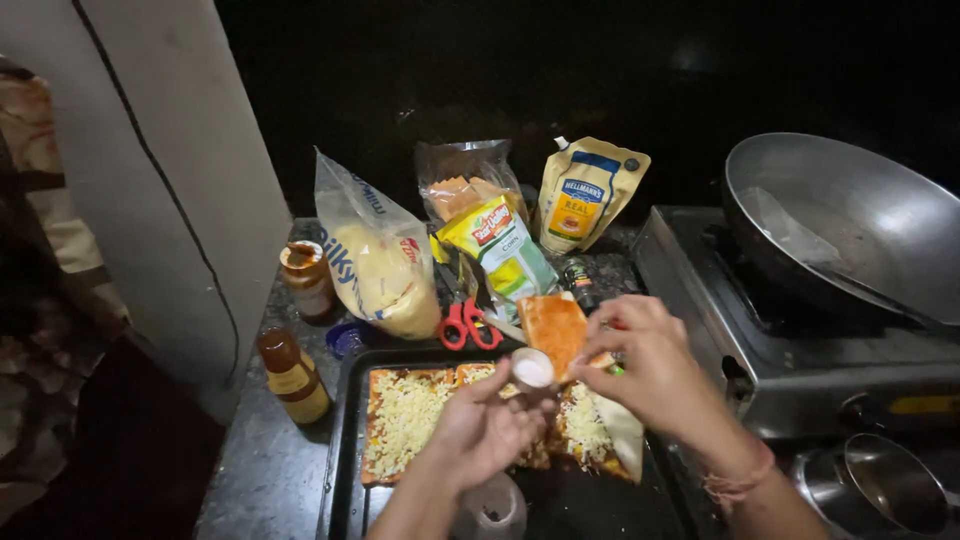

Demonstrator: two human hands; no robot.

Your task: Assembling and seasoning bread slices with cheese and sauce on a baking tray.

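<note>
I see my left hand (487, 425) curled around a small white round-topped shaker (532, 369), held over the black baking tray (345, 440). Just right of it, touching, my right hand (650, 372) pinches an orange sauce-coated bread slice (552, 328), tilted, long axis pointing away from me, above cheese-covered bread slices (405, 415).

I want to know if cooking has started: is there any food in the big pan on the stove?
No, the big pan on the stove shows only its bare metal inside.
</note>
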